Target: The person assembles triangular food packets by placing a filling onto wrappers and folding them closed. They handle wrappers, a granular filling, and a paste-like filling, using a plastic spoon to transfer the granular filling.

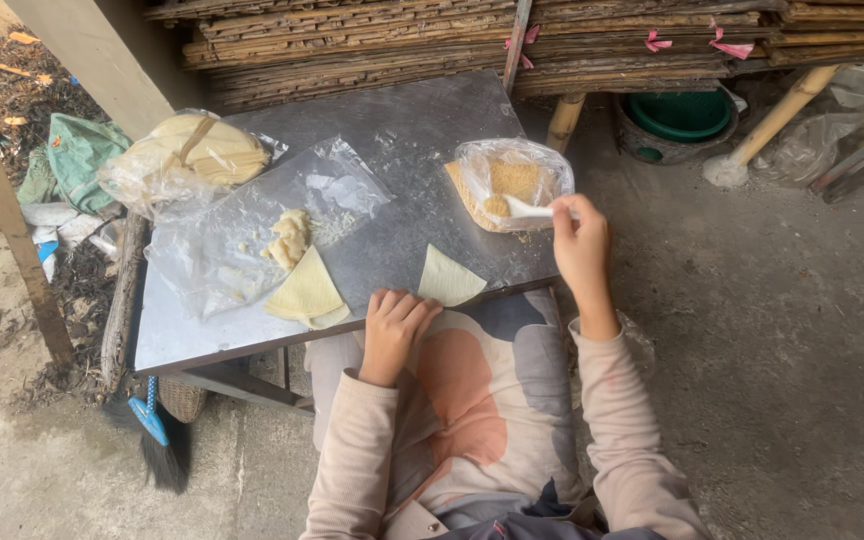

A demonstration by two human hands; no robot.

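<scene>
From the head view, you sit at the near edge of a grey metal worktop (402,130) set on a concrete floor. At its far left lies a clear bag of pale round wrappers (197,150), and in front of that a flat clear plastic sheet (242,235) carrying a small heap of folded dumplings (289,238). A stack of yellow triangular wrappers (307,293) rests on the sheet's near corner. A single triangular wrapper (447,278) lies bare on the worktop just beyond your left hand, with nothing between them. At the far right stands a woven tray inside a plastic bag (512,180), holding a brownish filling. Behind the worktop runs a pile of bamboo poles (472,40) tied with pink strips, with a green basin (682,112) beneath it to the right. A blue-handled broom (157,440) leans under the worktop's near left corner.

Your left hand (394,330) rests on the near edge of the worktop, its fingers curled loosely inward and holding nothing; the fingertips sit just short of the single wrapper. Your right hand (582,245) is raised over the right edge, its grip pinched around the handle of a white spoon (530,209), whose bowl reaches into the bagged tray among the filling.
</scene>
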